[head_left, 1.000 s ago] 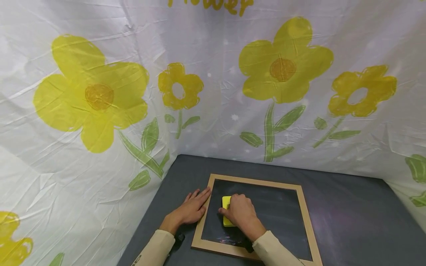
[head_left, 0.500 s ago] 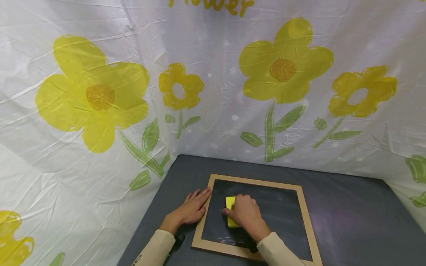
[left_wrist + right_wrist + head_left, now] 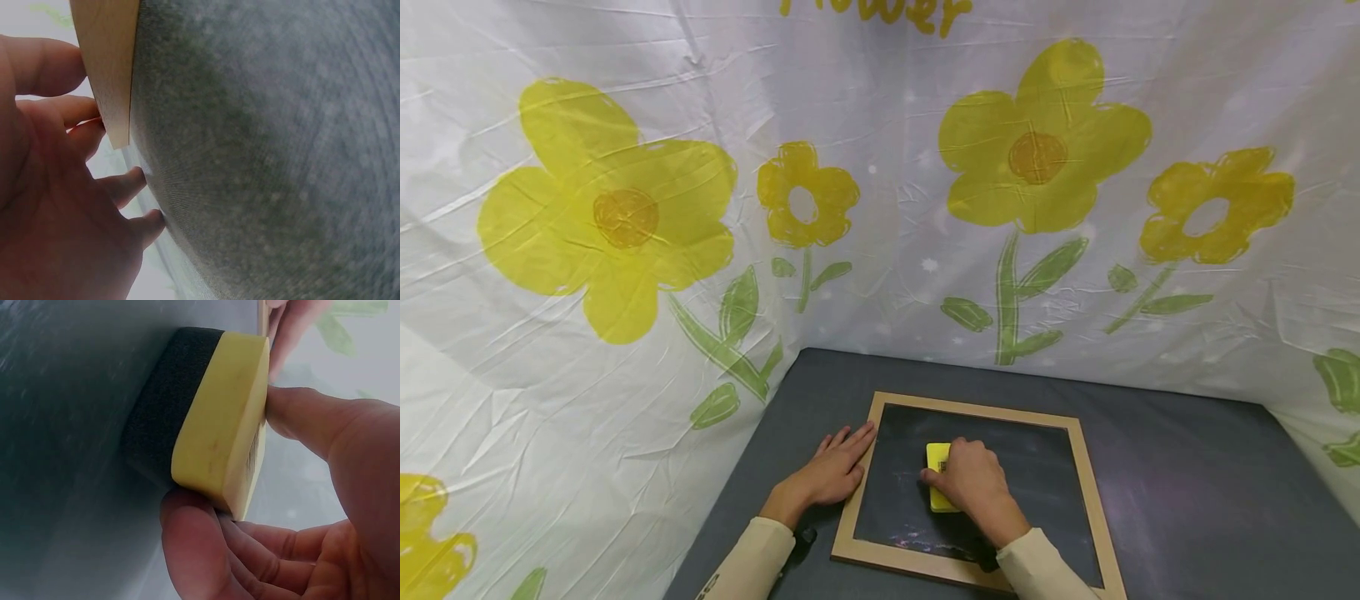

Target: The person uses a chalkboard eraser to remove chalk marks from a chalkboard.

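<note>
A chalkboard (image 3: 1030, 500) in a light wooden frame (image 3: 1094, 500) lies on the dark table. On its surface sits a yellow eraser (image 3: 219, 419) with a black felt underside, felt against the board. My right hand (image 3: 977, 483) grips the eraser, thumb on its top and fingers curled at its far side. Faint pinkish chalk marks (image 3: 910, 537) show near the board's lower left. My left hand (image 3: 827, 475) rests flat at the left edge, fingers fairly straight, touching the wooden frame and the tabletop beside it.
The dark-covered table (image 3: 1210, 500) extends to the right of the board. White fabric (image 3: 895, 250) with printed yellow flowers hangs behind and to the left. A small black object (image 3: 805, 540) is by the left wrist.
The right hand has slid the eraser to the right across the chalkboard. The left hand and the frame stay in place.
</note>
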A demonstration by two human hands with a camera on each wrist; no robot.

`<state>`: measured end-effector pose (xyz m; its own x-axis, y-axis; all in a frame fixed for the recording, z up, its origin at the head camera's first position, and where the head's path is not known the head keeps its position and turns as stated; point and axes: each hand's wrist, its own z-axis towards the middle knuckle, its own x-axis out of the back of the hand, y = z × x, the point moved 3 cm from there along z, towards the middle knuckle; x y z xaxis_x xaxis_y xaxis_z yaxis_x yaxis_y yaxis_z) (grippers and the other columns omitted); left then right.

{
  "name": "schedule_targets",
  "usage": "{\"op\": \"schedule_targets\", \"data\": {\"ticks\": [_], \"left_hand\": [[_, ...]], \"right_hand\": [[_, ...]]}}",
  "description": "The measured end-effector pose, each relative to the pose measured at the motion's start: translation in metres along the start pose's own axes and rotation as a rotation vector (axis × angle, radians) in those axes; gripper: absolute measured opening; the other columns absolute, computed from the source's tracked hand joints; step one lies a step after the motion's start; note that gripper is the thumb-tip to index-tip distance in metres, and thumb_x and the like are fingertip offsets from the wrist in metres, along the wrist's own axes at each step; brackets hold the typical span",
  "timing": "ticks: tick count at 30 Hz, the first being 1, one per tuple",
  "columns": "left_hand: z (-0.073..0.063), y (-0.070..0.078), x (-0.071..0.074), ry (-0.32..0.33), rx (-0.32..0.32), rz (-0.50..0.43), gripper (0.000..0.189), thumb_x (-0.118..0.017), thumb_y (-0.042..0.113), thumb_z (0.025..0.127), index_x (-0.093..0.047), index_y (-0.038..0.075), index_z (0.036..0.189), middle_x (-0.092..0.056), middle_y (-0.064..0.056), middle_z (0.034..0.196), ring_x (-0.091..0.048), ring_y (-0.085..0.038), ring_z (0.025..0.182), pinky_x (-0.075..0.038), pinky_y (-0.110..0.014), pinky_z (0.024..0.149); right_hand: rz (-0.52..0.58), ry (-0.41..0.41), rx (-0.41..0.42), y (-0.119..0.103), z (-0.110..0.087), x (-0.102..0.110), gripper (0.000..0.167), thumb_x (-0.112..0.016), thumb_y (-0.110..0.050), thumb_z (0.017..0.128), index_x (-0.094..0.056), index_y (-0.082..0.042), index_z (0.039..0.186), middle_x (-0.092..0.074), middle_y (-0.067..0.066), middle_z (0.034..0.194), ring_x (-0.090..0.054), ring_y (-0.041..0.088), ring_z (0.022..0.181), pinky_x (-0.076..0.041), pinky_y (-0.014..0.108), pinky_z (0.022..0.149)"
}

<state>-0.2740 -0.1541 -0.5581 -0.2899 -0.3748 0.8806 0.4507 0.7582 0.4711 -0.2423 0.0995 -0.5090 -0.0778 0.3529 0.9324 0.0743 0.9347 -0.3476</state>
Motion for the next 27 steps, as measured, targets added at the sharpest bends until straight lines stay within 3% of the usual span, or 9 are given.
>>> {"op": "schedule_targets", "data": {"ticks": [8, 14, 21, 27], "left_hand": [[0.0, -0.002, -0.001, 0.005, -0.009, -0.004, 0.065, -0.047, 0.013, 0.11, -0.033, 0.007, 0.173, -0.027, -0.011, 0.182, -0.024, -0.053, 0.165, -0.016, -0.076, 0.129], [0.007, -0.021, -0.015, 0.053, -0.052, -0.044, 0.067, -0.048, 0.018, 0.109, -0.033, 0.014, 0.174, -0.027, -0.006, 0.183, -0.024, -0.054, 0.165, -0.016, -0.078, 0.128], [0.001, -0.006, -0.002, 0.016, -0.049, -0.051, 0.067, -0.048, 0.014, 0.108, -0.033, 0.005, 0.172, -0.027, -0.014, 0.182, -0.023, -0.058, 0.164, -0.013, -0.079, 0.127], [0.004, -0.019, -0.012, 0.066, -0.101, -0.079, 0.066, -0.045, 0.021, 0.111, -0.03, 0.014, 0.175, -0.026, -0.007, 0.183, -0.025, -0.06, 0.161, -0.015, -0.082, 0.124]], "right_hand": [[-0.016, -0.014, -0.038, 0.017, 0.0, 0.005, 0.072, -0.089, -0.058, 0.086, -0.069, 0.006, 0.114, -0.067, 0.014, 0.086, -0.068, 0.028, 0.073, -0.062, 0.048, 0.068], [0.001, -0.025, -0.077, 0.031, -0.003, 0.011, 0.073, -0.089, -0.056, 0.086, -0.069, 0.007, 0.116, -0.067, 0.014, 0.086, -0.066, 0.027, 0.073, -0.061, 0.048, 0.069], [0.0, -0.031, -0.125, 0.046, -0.006, 0.017, 0.076, -0.088, -0.057, 0.086, -0.069, 0.008, 0.12, -0.067, 0.014, 0.088, -0.066, 0.028, 0.075, -0.061, 0.048, 0.069], [-0.004, -0.036, -0.146, 0.057, -0.007, 0.022, 0.077, -0.087, -0.058, 0.086, -0.068, 0.008, 0.122, -0.068, 0.015, 0.09, -0.066, 0.029, 0.077, -0.06, 0.048, 0.069]]}}
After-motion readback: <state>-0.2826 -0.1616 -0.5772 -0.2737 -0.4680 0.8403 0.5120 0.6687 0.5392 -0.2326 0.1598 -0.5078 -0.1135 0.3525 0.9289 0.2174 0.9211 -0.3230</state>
